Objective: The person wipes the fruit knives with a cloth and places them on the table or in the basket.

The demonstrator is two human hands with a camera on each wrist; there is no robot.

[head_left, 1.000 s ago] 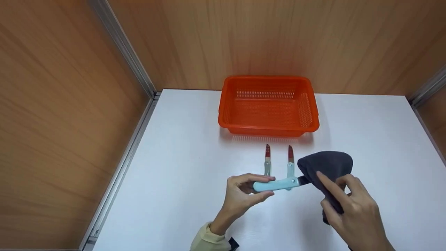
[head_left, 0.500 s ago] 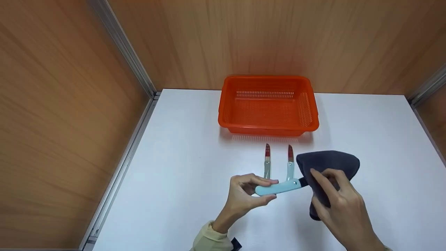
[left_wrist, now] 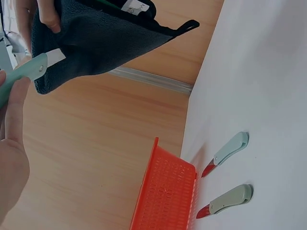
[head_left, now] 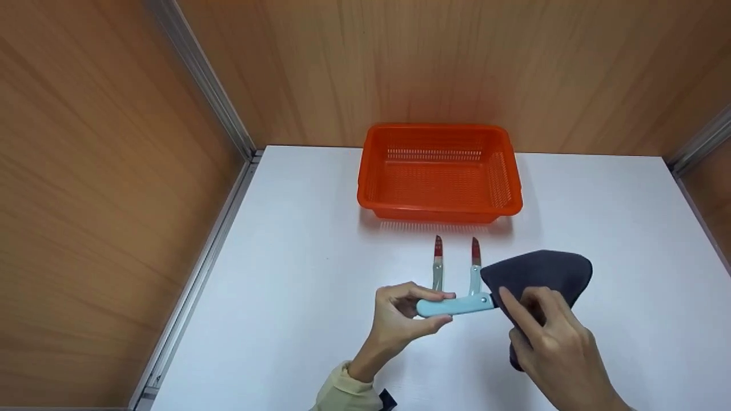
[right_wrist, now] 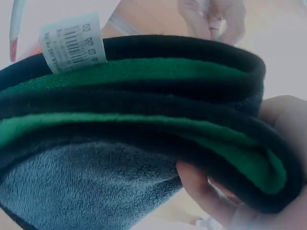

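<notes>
A folding knife with a light-blue handle [head_left: 457, 306] is pinched by my left hand [head_left: 400, 319] between thumb and fingers, clear above the table. Its blade points right and is mostly covered by a dark grey cloth [head_left: 542, 271]. My right hand [head_left: 562, 342] grips that cloth, index finger pressing it against the blade. In the left wrist view a short stretch of bare blade [left_wrist: 56, 56] shows beside the cloth. The right wrist view shows the cloth's folded layers, a green inner side [right_wrist: 158, 72] and a white label [right_wrist: 73, 43].
Behind the hands, a grey-green-handled knife [head_left: 438, 268] and a light-blue-handled knife [head_left: 476, 268] lie side by side with red blades pointing away. An orange plastic basket [head_left: 440, 214] stands at the back of the white table [head_left: 297, 240], near the wooden wall [head_left: 434, 63].
My right hand and the cloth have shifted left, covering more of the blade, and the cloth has spread out rightward. My left hand has moved slightly with the knife, keeping its pinch.
</notes>
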